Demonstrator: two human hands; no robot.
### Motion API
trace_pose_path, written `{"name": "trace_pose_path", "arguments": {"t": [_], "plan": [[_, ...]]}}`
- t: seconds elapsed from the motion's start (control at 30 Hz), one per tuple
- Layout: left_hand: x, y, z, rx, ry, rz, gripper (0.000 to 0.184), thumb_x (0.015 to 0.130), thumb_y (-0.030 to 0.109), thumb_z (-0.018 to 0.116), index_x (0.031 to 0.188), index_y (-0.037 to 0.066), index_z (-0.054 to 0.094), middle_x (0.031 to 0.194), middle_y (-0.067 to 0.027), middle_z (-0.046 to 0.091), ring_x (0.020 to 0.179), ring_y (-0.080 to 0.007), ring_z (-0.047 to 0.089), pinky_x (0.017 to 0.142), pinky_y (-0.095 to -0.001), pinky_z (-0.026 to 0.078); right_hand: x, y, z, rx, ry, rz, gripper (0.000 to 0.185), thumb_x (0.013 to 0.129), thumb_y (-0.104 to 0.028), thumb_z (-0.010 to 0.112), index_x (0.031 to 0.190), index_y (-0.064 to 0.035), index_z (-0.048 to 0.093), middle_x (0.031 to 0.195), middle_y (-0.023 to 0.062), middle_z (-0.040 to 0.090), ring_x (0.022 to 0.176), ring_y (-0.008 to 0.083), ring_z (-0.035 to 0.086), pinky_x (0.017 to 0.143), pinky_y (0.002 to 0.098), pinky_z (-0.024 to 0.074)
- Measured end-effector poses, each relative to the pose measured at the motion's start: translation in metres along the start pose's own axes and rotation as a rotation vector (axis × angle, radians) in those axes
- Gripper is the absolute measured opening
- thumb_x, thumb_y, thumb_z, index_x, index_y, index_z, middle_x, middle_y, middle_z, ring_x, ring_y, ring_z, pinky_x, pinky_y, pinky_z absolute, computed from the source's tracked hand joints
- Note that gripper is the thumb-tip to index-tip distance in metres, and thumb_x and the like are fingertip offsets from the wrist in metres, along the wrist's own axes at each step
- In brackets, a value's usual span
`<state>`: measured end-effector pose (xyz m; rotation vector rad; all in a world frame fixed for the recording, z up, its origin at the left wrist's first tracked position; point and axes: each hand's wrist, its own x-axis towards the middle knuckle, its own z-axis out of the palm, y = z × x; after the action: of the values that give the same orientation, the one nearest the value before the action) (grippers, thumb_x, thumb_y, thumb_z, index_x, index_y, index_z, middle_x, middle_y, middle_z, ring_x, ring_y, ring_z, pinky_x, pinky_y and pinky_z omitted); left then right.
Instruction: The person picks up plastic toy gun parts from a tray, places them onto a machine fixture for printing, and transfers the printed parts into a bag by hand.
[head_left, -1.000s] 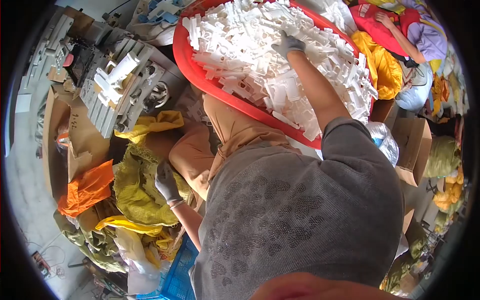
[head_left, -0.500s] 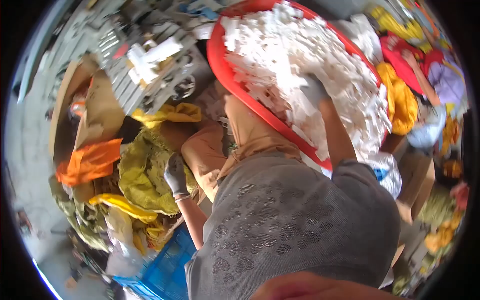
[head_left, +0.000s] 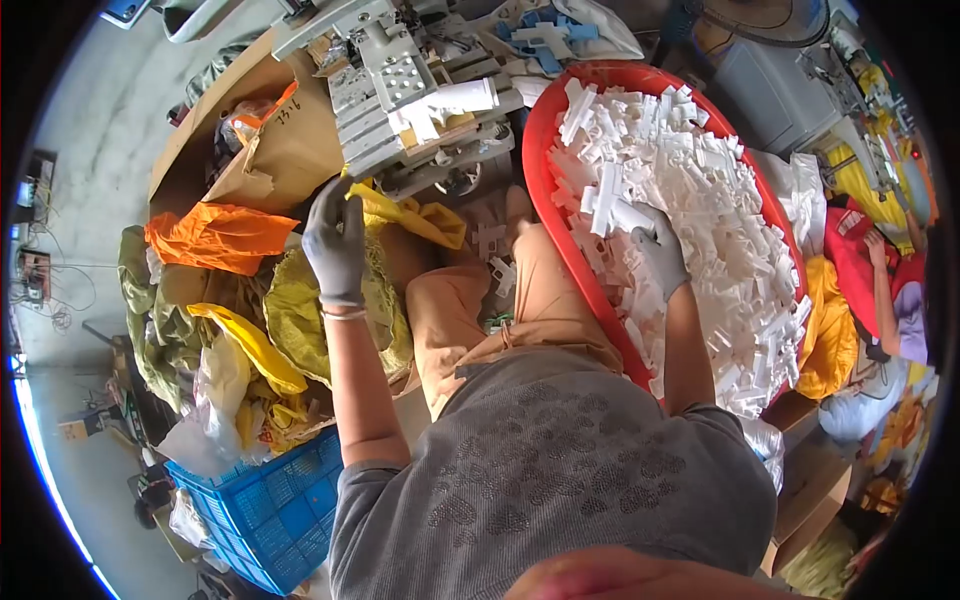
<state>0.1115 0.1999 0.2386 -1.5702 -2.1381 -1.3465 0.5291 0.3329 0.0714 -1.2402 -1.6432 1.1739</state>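
A white plastic piece (head_left: 612, 205) is gripped by my gloved right hand (head_left: 662, 250), over a red tub (head_left: 541, 150) heaped with white plastic pieces (head_left: 710, 230). My left hand (head_left: 335, 245), also gloved, is raised above a yellow-green woven sack (head_left: 300, 320), near the metal machine's edge. Its fingers point up; whether they are pressed together or hold something small is unclear. Another white piece (head_left: 450, 103) lies on the metal machine (head_left: 385, 75) ahead of me.
At the left are a cardboard box (head_left: 300, 135), an orange cloth (head_left: 215, 238) and a blue crate (head_left: 270, 515). Light-blue pieces (head_left: 548, 38) lie behind the machine. At the right, a person (head_left: 880, 275) in red sits beyond a yellow sack (head_left: 828, 330).
The view has turned toward the machine. My left hand has risen from the sack toward the machine, and my right hand has lifted a white piece from the heap.
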Motion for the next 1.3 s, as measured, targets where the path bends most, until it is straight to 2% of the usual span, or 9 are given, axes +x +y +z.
{"name": "trace_pose_path", "arguments": {"t": [0.07,0.17,0.33,0.47,0.53,0.87,1.0,1.1,1.3], "plan": [[0.023,0.014,0.002,0.019,-0.085,-0.021,0.024,0.086,0.012,0.06,0.108,0.004,0.064,0.104,-0.014,0.066,0.092,-0.0273,0.064,0.081,-0.0332,0.05,-0.002,-0.014,0.007,0.063,-0.032,0.005,0.041,0.083,-0.002,0.056,0.123,-0.0049,0.053,0.121,0.0095,0.054,0.11,0.0189,0.053,0.092,0.0283,0.0422],[0.054,0.012,0.021,0.042,-0.127,0.136,0.032,0.083,0.016,0.065,0.113,0.008,0.062,0.102,-0.0133,0.066,0.092,-0.0272,0.064,0.08,-0.0327,0.05,-0.009,-0.033,0.013,0.098,-0.082,-0.025,0.04,0.088,-0.002,0.052,0.127,-0.0057,0.049,0.103,0.001,0.055,0.077,0.0063,0.048,0.069,0.0205,0.043],[0.09,0.007,0.047,-0.046,-0.35,0.132,0.036,0.079,0.018,0.068,0.113,0.009,0.061,0.097,-0.0126,0.068,0.087,-0.0251,0.067,0.077,-0.033,0.051,-0.016,-0.051,0.007,0.256,-0.115,0.125,0.039,0.089,0.001,0.05,0.129,-0.0045,0.048,0.106,0.0016,0.055,0.079,0.0071,0.05,0.069,0.0211,0.0438],[0.102,0.007,0.045,-0.138,-0.507,0.051,0.032,0.079,0.015,0.072,0.109,0.006,0.064,0.091,-0.0066,0.069,0.083,-0.0118,0.064,0.076,-0.0269,0.05,-0.011,-0.078,0.009,0.6,-0.106,0.15,0.039,0.091,-0.005,0.052,0.13,-0.0026,0.046,0.107,0.0019,0.055,0.081,0.0077,0.049,0.071,0.0217,0.0422],[0.101,0.007,0.045,-0.269,-0.464,-0.061,0.03,0.08,0.014,0.07,0.108,0.006,0.064,0.091,-0.0052,0.069,0.081,-0.0101,0.063,0.074,-0.0259,0.051,0.002,-0.087,0.011,0.829,-0.144,0.115,0.039,0.092,-0.008,0.052,0.129,-0.0026,0.046,0.106,0.0025,0.055,0.08,0.0086,0.049,0.071,0.0221,0.0406],[0.092,0.005,0.05,-0.254,-0.262,0.03,0.025,0.079,0.018,0.072,0.1,0.006,0.066,0.088,-0.0091,0.069,0.08,-0.019,0.067,0.072,-0.0286,0.051,0.076,-0.184,0.058,0.707,-0.244,-0.122,0.037,0.093,-0.007,0.051,0.129,-0.0033,0.047,0.105,0.0049,0.058,0.08,0.0107,0.05,0.07,0.0231,0.0424],[0.099,-0.011,0.046,-0.297,-0.183,0.108,0.027,0.08,0.015,0.071,0.103,0.003,0.065,0.089,-0.0083,0.07,0.079,-0.0126,0.066,0.073,-0.0267,0.05,0.092,-0.177,0.075,0.896,-0.265,-0.137,0.037,0.093,-0.006,0.051,0.13,-0.0031,0.047,0.104,0.0046,0.059,0.08,0.0111,0.053,0.07,0.0235,0.0444],[0.07,-0.029,0.026,-0.429,0.041,-0.037,0.027,0.081,0.012,0.07,0.106,0.001,0.065,0.094,-0.0067,0.069,0.079,-0.008,0.061,0.073,-0.0231,0.049,0.09,-0.186,0.079,0.914,-0.257,-0.168,0.036,0.092,-0.004,0.052,0.128,-0.0042,0.048,0.106,0.0046,0.059,0.08,0.0106,0.052,0.07,0.0235,0.0443],[-0.037,-0.062,-0.021,-0.255,0.27,-0.355,0.028,0.084,0.011,0.067,0.11,0.0,0.063,0.108,-0.0073,0.066,0.092,-0.0135,0.062,0.082,-0.0255,0.049,0.113,-0.216,0.105,0.312,-0.458,-0.323,0.037,0.09,-0.003,0.054,0.126,-0.0077,0.053,0.101,0.004,0.06,0.078,0.0082,0.054,0.068,0.0222,0.0445]]}}
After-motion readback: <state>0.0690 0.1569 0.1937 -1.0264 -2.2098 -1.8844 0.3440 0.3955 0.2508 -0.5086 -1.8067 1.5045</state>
